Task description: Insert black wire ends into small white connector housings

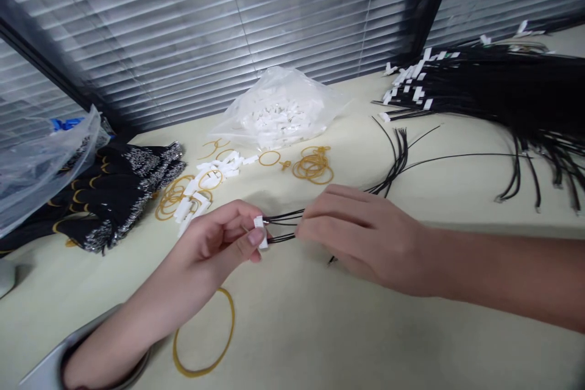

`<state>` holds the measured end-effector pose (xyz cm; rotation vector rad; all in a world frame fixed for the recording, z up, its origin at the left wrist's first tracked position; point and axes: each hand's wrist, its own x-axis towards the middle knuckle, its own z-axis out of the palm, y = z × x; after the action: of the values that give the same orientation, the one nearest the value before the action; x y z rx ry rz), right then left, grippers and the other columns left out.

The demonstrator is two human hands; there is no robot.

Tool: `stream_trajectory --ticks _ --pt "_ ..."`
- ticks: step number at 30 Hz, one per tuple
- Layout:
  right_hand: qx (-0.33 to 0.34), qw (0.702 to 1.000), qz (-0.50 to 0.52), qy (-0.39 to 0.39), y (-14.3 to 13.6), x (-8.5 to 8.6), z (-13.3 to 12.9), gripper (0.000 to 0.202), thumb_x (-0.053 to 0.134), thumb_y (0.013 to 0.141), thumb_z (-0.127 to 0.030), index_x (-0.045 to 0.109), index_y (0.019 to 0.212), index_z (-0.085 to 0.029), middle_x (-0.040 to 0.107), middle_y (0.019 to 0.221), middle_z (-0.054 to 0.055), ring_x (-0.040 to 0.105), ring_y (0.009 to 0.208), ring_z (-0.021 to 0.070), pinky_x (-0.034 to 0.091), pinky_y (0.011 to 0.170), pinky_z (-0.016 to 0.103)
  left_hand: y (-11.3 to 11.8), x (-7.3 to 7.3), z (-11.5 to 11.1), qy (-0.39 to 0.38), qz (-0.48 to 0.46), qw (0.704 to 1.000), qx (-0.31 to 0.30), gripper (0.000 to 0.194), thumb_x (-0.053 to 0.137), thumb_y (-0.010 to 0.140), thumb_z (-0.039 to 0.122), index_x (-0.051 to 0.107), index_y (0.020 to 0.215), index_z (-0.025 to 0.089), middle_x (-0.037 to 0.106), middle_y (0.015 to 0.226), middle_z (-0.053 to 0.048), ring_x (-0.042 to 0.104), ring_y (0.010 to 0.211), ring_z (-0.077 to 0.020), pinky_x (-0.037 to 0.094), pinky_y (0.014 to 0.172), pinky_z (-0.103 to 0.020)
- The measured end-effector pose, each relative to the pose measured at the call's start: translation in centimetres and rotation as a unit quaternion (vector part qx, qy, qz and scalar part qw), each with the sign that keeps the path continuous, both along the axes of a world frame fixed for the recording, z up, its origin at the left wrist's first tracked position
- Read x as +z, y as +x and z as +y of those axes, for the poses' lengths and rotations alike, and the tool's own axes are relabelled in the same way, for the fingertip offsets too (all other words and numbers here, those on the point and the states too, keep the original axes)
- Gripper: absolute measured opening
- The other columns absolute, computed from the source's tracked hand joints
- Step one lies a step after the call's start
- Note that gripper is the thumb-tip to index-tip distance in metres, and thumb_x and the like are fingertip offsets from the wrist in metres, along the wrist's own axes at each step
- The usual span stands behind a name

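Between the thumb and fingers of my left hand [226, 237] is a small white plastic connector housing [262, 233]. Several thin black wires [284, 217] run from its right side to my right hand [365, 234], whose fingers are closed around them. One loose wire end with a metal tip [332, 261] sticks out below the right hand. Behind that hand, more black wires [397, 161] fan out over the table. The right fingertips are partly hidden, so their exact grip on each wire cannot be seen.
A clear bag of white housings [283, 109] stands at the back. Loose white housings [223, 164] and rubber bands [314, 166] lie left of centre. One large rubber band [205, 372] is in front. Black wire bundles lie left [114, 195] and right [493, 85]. Window blinds [274, 12] rise behind.
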<state>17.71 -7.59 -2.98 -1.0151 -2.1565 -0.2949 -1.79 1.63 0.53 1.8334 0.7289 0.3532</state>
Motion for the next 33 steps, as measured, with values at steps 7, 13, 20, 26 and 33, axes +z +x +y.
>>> stream_trajectory --ticks 7,13,20,26,33 --pt "-0.023 0.999 0.022 -0.012 0.0 -0.4 0.4 0.02 0.038 0.086 -0.003 0.055 0.09 -0.011 0.056 0.079 0.006 0.046 0.071 0.0127 0.042 0.066 0.027 0.0 -0.1 -0.5 0.012 0.049 0.998 -0.021 0.008 0.054 0.083 0.028 0.056 0.08 0.021 0.052 0.066 0.003 0.048 0.064 -0.0118 0.036 0.056 -0.021" --pt "0.005 0.999 0.03 -0.017 -0.1 -0.1 0.3 0.019 0.038 0.086 -0.003 0.055 0.088 -0.011 0.058 0.078 0.006 0.047 0.071 0.0131 0.042 0.066 0.027 -0.1 -0.2 -0.6 0.028 0.058 0.997 -0.029 0.01 0.053 0.083 0.031 0.057 0.08 0.023 0.052 0.067 0.003 0.047 0.063 -0.0121 0.035 0.054 -0.022" --pt "0.053 0.998 0.004 -0.029 0.1 -0.3 0.4 0.02 0.035 0.087 -0.003 0.055 0.091 -0.007 0.058 0.082 0.008 0.047 0.076 0.0144 0.043 0.071 0.028 -0.2 -0.5 -0.7 0.04 0.083 0.995 -0.045 0.009 0.052 0.084 0.031 0.059 0.082 0.025 0.054 0.071 0.004 0.047 0.067 -0.0121 0.036 0.058 -0.022" --pt "0.063 0.998 0.007 -0.03 0.1 -0.3 0.4 0.02 0.036 0.087 -0.002 0.055 0.092 -0.007 0.058 0.083 0.007 0.045 0.074 0.0137 0.042 0.07 0.027 -0.3 -0.5 -0.8 0.047 0.082 0.994 -0.047 0.009 0.053 0.084 0.031 0.06 0.08 0.026 0.055 0.07 0.005 0.045 0.066 -0.0112 0.035 0.057 -0.021" --pt "0.061 0.998 0.014 -0.031 0.0 -0.2 0.4 0.019 0.037 0.088 -0.004 0.055 0.093 -0.009 0.058 0.083 0.006 0.046 0.075 0.0129 0.043 0.07 0.026 -0.2 -0.5 -1.1 0.069 0.075 0.994 -0.043 0.008 0.052 0.085 0.027 0.058 0.081 0.025 0.053 0.069 0.006 0.045 0.065 -0.0103 0.035 0.057 -0.02"
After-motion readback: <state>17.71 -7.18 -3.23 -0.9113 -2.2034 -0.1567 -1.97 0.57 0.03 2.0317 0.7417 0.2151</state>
